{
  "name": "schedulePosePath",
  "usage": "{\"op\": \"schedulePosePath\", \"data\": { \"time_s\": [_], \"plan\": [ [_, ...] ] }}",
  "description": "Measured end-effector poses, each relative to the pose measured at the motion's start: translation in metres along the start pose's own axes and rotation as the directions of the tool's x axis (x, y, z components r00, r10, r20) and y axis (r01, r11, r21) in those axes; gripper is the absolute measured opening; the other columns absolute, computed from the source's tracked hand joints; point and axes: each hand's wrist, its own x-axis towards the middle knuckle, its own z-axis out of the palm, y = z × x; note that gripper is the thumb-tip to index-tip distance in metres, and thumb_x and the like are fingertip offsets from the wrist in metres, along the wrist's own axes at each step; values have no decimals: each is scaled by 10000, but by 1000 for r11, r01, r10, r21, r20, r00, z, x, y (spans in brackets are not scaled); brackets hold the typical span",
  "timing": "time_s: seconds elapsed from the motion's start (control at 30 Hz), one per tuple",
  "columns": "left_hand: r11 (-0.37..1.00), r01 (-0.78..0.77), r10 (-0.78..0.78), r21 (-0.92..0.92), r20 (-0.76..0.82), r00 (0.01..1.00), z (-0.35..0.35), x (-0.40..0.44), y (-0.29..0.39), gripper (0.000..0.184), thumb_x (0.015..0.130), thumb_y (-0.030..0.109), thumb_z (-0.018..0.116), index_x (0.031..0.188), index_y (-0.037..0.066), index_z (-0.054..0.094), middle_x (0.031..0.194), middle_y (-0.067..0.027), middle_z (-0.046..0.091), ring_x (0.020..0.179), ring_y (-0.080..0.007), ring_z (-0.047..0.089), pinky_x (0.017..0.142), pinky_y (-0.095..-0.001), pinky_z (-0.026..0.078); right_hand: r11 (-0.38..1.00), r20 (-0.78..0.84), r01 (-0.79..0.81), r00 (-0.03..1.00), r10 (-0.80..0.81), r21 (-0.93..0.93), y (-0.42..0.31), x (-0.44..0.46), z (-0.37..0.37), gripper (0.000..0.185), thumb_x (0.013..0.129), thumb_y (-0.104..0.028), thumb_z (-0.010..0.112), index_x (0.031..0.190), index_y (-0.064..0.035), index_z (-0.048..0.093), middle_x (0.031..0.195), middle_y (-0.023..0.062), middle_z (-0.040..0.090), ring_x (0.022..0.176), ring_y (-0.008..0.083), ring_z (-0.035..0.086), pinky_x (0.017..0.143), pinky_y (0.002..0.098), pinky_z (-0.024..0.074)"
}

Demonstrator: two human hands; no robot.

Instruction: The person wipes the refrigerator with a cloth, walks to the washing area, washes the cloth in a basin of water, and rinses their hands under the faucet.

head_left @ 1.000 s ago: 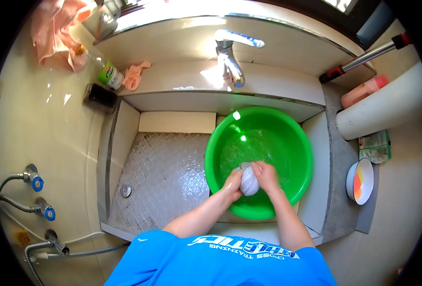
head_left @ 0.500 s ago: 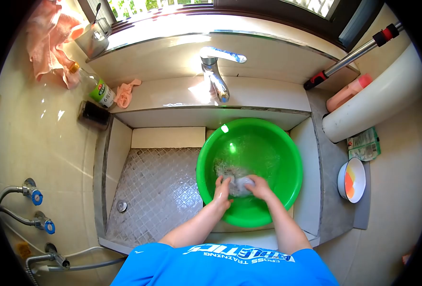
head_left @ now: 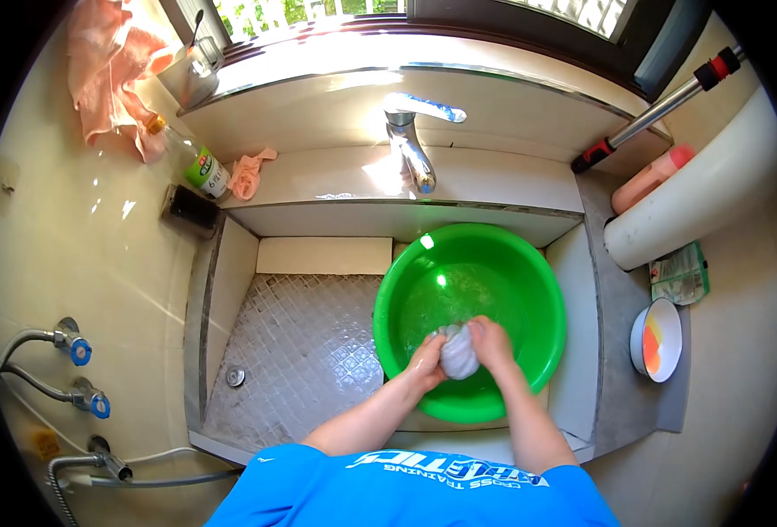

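Note:
A bunched, wet, whitish-grey cloth (head_left: 460, 356) is between my two hands, over the near part of a green basin (head_left: 538, 386). My left hand (head_left: 427, 362) grips its left side with the fingers closed. On the other side, my right hand (head_left: 491, 342) is closed round the cloth's upper right edge. Shallow water (head_left: 432, 290) covers the basin's floor. What kind of cloth item it is, I cannot make out.
The basin stands in the right half of a tiled sink (head_left: 301, 342), below a chrome faucet (head_left: 410, 149). A bottle (head_left: 204, 167) and pink cloth (head_left: 248, 174) lie at the back left. On the right ledge are a bowl (head_left: 669, 338) and a white pipe (head_left: 696, 193).
Both hands have come closer together, and the cloth, spread low in the water before, is now gathered into a compact bundle. The whole view has shifted slightly.

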Motion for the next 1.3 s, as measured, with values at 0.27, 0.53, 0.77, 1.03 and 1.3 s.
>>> {"op": "schedulePosePath", "data": {
  "time_s": [0.27,0.53,0.77,1.03,1.3],
  "plan": [
    [975,-69,134,210,-316,939,-12,7,0,543,757,288,574,1227,225,308,1222,-115,305,1081,-321,315,827,-582,308,913,-125,-381,923,365,-144,53,5,-13,377,713,-188,624,1052,-48,536,1200,209,432,1070,321,452,834,397,406],
    [988,-45,91,145,-330,939,-18,14,0,520,790,348,539,1239,188,332,1201,-146,392,1066,-308,408,831,-561,348,881,391,40,886,-250,472,-44,-13,-23,328,702,-291,659,916,-49,607,841,143,614,757,261,589,694,337,458],
    [961,182,-126,-207,258,958,-43,37,-16,281,872,255,410,1065,59,470,992,-101,563,840,-211,577,747,-376,485,939,229,76,960,-160,336,-59,-25,-9,300,784,-315,565,838,-23,600,741,165,597,655,255,574,607,339,445],
    [997,-50,52,55,-23,998,-18,16,-9,298,813,282,541,1047,137,427,1017,-43,516,955,-220,501,815,-490,410,997,26,-33,999,35,-65,22,0,-8,285,760,-297,593,867,-32,596,764,187,599,716,337,583,624,389,453],
    [985,9,45,172,-311,949,-12,10,-4,501,772,359,549,1208,225,342,1234,-100,344,1093,-318,333,829,-602,287,985,39,-93,994,100,-143,75,-2,30,358,714,-250,640,991,-34,569,942,170,587,863,319,564,752,397,448]
  ]
}}
